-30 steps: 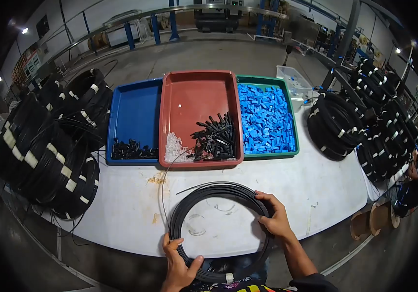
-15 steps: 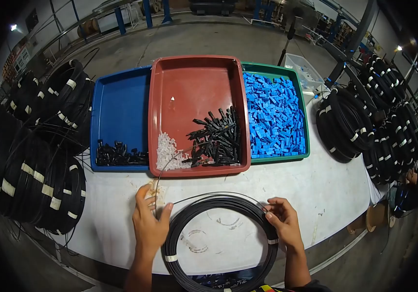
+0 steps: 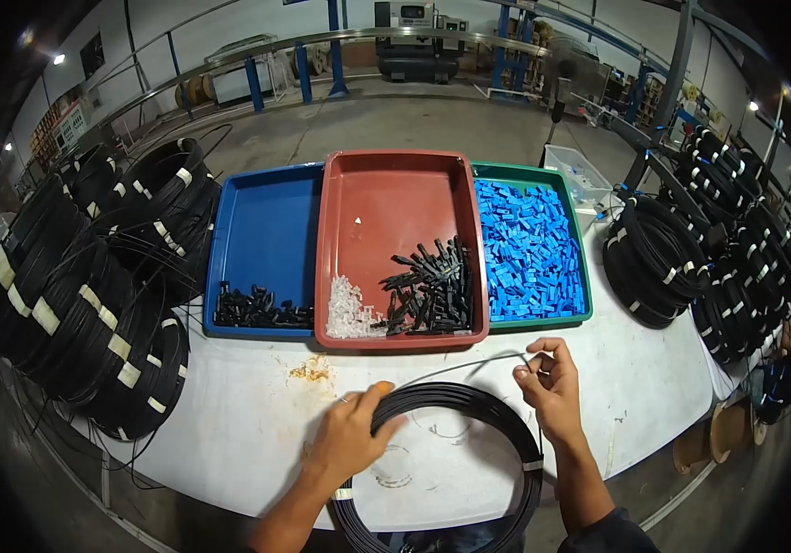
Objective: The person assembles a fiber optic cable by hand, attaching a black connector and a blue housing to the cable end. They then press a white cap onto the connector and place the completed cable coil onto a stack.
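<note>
A coil of thin black cable (image 3: 451,394) lies at the front of the white table, bound with white tape bands. My left hand (image 3: 347,438) is at the coil's upper left, thumb over the inner side and fingers at the outer side, closed around the strands. A loose strand of the black cable (image 3: 469,365) arcs up from the coil toward the right. My right hand (image 3: 554,394), raised above the coil's right side, pinches this strand between thumb and fingers.
Beyond the coil stand a blue tray (image 3: 266,217) with black parts, a red tray (image 3: 395,198) with clear and black parts, and a green tray (image 3: 587,276) of blue pieces. Stacked black cable coils (image 3: 54,286) flank the left; more coils (image 3: 653,263) stand right.
My left hand has come down and right, onto the coil. My right hand has risen with the loose strand. The cable end near the left hand has swung away, and the view has tilted up.
</note>
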Demonstrator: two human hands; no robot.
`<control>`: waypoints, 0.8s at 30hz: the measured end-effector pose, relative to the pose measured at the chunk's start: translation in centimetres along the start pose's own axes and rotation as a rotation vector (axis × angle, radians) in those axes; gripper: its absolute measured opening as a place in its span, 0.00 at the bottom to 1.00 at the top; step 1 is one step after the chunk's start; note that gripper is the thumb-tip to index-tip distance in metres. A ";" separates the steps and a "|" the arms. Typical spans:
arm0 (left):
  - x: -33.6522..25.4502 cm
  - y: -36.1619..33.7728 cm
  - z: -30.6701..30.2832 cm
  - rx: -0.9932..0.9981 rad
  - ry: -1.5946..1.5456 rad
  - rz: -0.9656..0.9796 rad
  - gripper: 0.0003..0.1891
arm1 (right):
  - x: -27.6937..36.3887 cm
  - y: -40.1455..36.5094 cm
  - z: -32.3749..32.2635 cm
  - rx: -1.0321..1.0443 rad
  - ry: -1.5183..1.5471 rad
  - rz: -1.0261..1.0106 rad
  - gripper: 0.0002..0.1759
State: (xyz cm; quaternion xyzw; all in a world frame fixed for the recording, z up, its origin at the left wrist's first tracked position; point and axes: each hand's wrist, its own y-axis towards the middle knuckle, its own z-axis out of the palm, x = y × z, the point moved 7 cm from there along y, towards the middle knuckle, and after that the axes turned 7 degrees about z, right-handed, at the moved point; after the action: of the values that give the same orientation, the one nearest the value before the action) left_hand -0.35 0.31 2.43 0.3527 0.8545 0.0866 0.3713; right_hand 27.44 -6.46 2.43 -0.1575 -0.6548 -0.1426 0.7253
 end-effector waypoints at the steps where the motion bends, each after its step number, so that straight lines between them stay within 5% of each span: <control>1: -0.2 -0.1 0.6 0.128 -0.050 -0.044 0.22 | 0.9 0.0 0.6 0.016 0.006 -0.004 0.13; 8: 2.5 0.7 2.5 0.242 -0.172 -0.045 0.28 | 1.1 5.6 6.8 0.325 -0.340 -0.015 0.07; 11: 2.2 2.8 3.9 0.290 -0.239 0.141 0.23 | -0.1 6.9 9.9 0.382 -0.324 0.094 0.06; 18: 0.5 6.4 8.5 0.519 -0.267 0.612 0.15 | -2.6 8.0 9.6 0.254 -0.430 0.117 0.02; 20: -0.1 7.4 9.3 0.451 -0.347 0.763 0.12 | -1.4 7.9 9.9 0.224 -0.416 0.084 0.03; 21: -0.7 7.8 10.1 0.529 -0.269 0.750 0.11 | -1.3 7.6 9.5 0.159 -0.404 0.208 0.03; 24: -1.0 8.9 10.9 0.506 -0.120 0.803 0.17 | -1.7 7.4 8.9 0.133 -0.325 0.023 0.06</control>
State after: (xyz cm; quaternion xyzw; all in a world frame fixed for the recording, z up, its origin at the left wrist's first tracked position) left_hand 12.50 4.89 -1.08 0.7386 0.6221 -0.0082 0.2598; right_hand 22.31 3.97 1.20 -0.1376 -0.7696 -0.0632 0.6203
